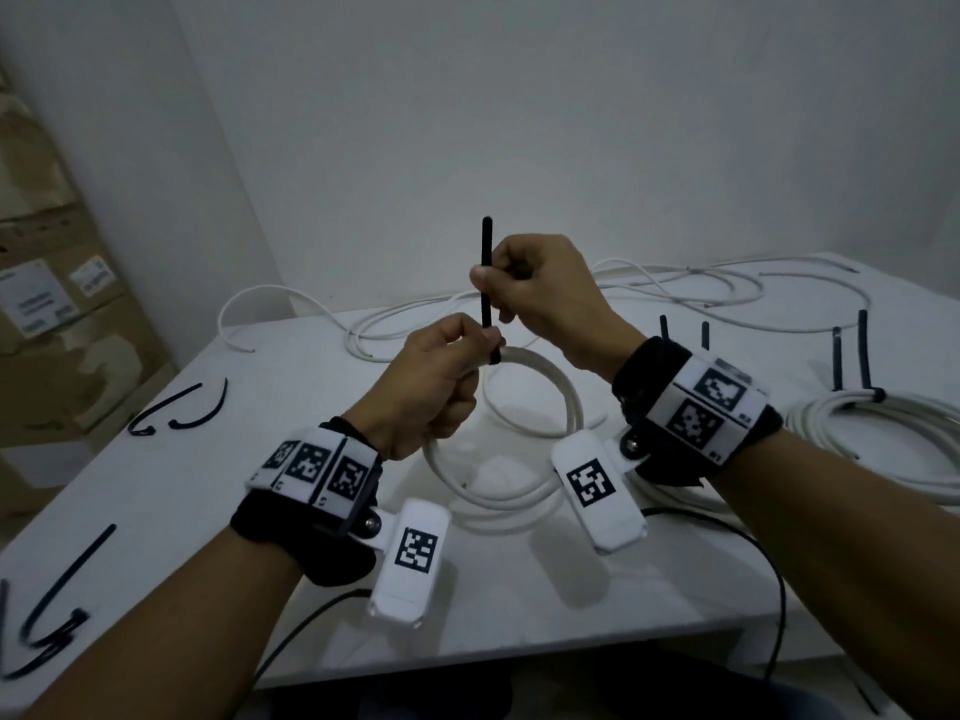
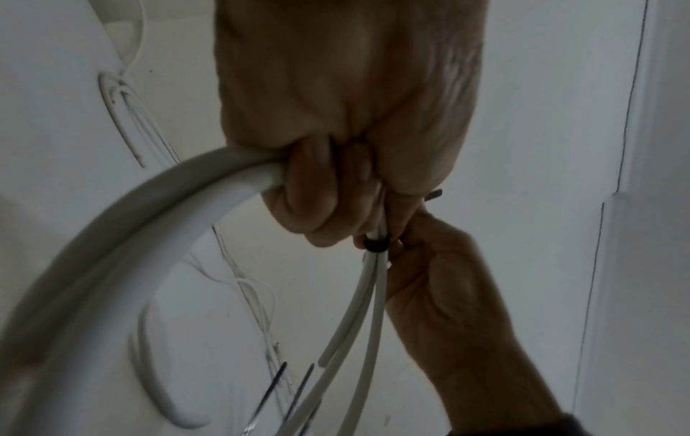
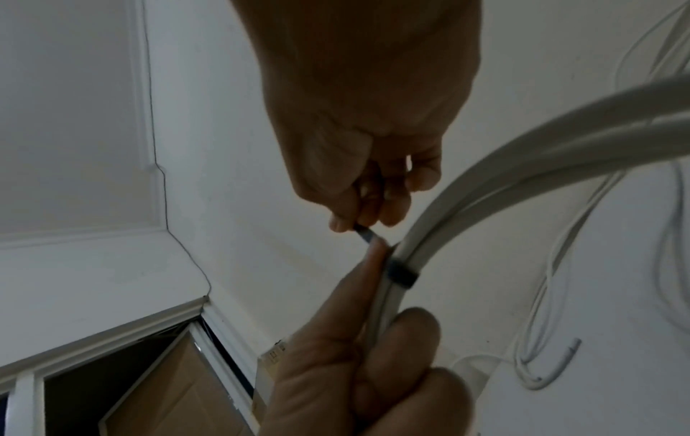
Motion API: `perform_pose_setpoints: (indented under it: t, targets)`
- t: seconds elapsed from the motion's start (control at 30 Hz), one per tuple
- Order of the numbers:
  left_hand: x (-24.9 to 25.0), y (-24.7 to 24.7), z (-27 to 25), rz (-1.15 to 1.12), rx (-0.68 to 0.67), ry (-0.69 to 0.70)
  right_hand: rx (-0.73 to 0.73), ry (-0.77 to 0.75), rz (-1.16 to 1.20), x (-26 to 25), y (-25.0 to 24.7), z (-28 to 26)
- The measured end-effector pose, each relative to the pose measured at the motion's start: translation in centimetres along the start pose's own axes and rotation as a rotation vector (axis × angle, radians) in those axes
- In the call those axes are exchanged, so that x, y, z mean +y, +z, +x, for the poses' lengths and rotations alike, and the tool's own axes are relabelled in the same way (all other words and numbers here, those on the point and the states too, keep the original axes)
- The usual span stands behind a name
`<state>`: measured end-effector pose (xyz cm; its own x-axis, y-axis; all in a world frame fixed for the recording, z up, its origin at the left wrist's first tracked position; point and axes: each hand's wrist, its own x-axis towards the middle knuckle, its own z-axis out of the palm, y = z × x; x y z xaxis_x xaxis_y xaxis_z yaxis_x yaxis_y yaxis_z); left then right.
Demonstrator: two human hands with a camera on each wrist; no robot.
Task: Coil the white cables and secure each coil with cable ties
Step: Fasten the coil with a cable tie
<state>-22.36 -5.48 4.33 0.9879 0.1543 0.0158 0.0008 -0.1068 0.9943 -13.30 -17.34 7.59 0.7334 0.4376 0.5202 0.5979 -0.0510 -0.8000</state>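
A white cable coil hangs above the table, gripped at its top by my left hand. A black cable tie is looped round the coil just beside that grip, its tail standing straight up. My right hand pinches the tail between thumb and fingers. In the left wrist view my left hand curls round the coil, with the tie loop below the fingers. In the right wrist view my right hand pinches the tail above the tie band on the coil.
A tied coil with upright black tie tails lies at the right. Loose white cable sprawls across the far side of the white table. Spare black ties lie at the left. Cardboard boxes stand beyond the table's left edge.
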Motion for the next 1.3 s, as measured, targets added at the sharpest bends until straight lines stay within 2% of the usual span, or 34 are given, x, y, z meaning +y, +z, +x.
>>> perform_pose_setpoints:
  t: [0.07, 0.17, 0.23, 0.37, 0.6, 0.7, 0.8, 1.0, 1.1, 1.3]
  targets:
    - [0.9, -0.2, 0.1, -0.051, 0.001, 0.005, -0.111, 0.043, 0.066, 0.1, -0.9, -0.2]
    - [1.9, -0.7, 0.2, -0.119, 0.031, 0.016, -0.328, 0.182, -0.022, 1.3, -2.2, -1.9]
    - [2.3, -1.1, 0.4, -0.178, 0.061, 0.016, -0.377, 0.228, -0.048, 2.3, -3.2, -3.5]
    - [1.8, -0.3, 0.9, -0.229, 0.091, -0.009, -0.295, 0.275, 0.058, 3.6, -4.9, -5.5]
    - [0.1, 3.5, 1.2, -0.197, 0.155, -0.049, -0.025, 0.336, 0.135, 4.3, -8.3, -6.4]
    - [-0.5, 5.3, 0.5, -0.129, 0.076, -0.054, 0.035, 0.387, 0.16, 4.7, -11.1, -6.8]
    - [-0.6, 7.3, 0.8, -0.105, -0.001, -0.031, 0.033, 0.465, 0.167, 4.8, -13.7, -7.6]
    - [-0.9, 10.9, 2.7, -0.008, 0.061, -0.03, -0.024, 0.639, 0.069, 5.0, -18.6, -9.8]
    - [-1.7, 12.6, 3.0, 0.104, 0.074, -0.028, -0.029, 0.694, -0.064, 5.7, -19.7, -10.8]
    - [-3.1, 14.1, 3.2, 0.455, 0.055, 0.027, -0.065, 0.718, -0.395, 7.8, -18.9, -11.1]
